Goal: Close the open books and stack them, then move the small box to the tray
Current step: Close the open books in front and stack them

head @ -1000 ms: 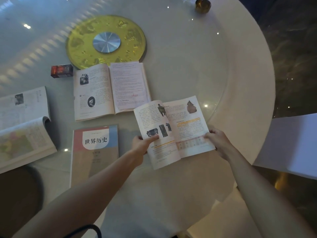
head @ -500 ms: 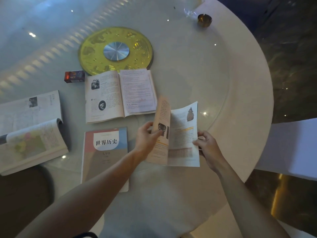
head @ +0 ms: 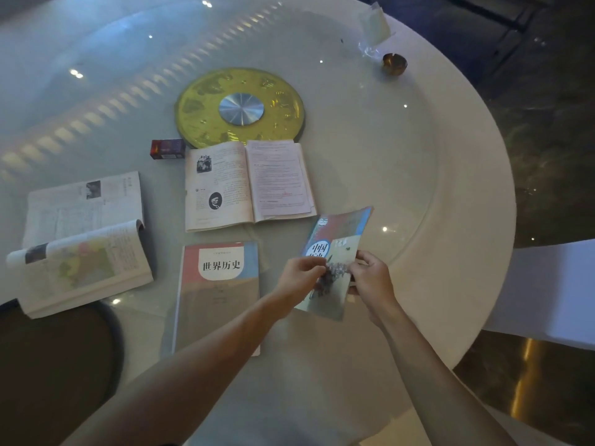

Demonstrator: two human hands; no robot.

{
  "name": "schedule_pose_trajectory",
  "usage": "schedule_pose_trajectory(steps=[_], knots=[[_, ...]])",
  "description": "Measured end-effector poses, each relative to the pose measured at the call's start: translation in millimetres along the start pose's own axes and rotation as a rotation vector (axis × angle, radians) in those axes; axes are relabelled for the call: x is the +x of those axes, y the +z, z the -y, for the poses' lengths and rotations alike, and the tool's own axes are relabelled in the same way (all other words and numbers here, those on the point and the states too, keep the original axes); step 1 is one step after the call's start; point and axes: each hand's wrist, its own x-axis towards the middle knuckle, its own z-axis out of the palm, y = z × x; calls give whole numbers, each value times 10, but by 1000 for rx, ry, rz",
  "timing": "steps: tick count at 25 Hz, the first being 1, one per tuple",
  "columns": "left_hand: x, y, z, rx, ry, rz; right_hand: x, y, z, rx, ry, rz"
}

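Note:
A thin book with a blue and red cover is now shut and held between both hands just above the table. My left hand grips its left edge and my right hand its right edge. To the left lies a closed book with a red and blue cover. Behind it an open book lies flat. A thicker open book lies at the far left. The small dark red box stands beside the round golden tray.
The round white table has a glass turntable. A small brass bowl and a crumpled clear wrapper sit at the far right rim. A dark chair seat is at lower left, a white cloth-covered surface at right.
The book in my hands was open flat a second ago; my left hand folded its left half over, and it is now shut with its cover up.

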Motion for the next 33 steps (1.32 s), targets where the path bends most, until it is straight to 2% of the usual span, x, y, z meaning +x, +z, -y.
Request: schedule_pose_trajectory(steps=[2,4,7,10,12,18,22,24,29,33], knots=[[-49,-228,23,25,22,-132,-56,66,138,-8,-45,3],[-56,-510,132,21,-29,-199,-124,171,297,9,-89,50],[-75,-898,362,-28,-111,-195,-231,373,457,48,-129,149],[-177,-1215,469,-176,-138,-215,-292,578,477,54,-133,219],[-286,-1437,537,-245,-115,-270,-306,754,438,25,-119,237],[-615,-1980,904,-228,-139,-398,-275,1324,-105,-133,35,209],[-690,-2082,1214,-146,-177,-479,-273,1565,-524,-241,148,221],[-722,-2111,1323,-107,-205,-460,-279,1628,-630,-275,169,216],[-749,-2193,1483,34,-231,-453,-315,1793,-758,-348,154,174],[-750,-2236,1476,260,-176,-427,-323,1865,-845,-485,51,170]])
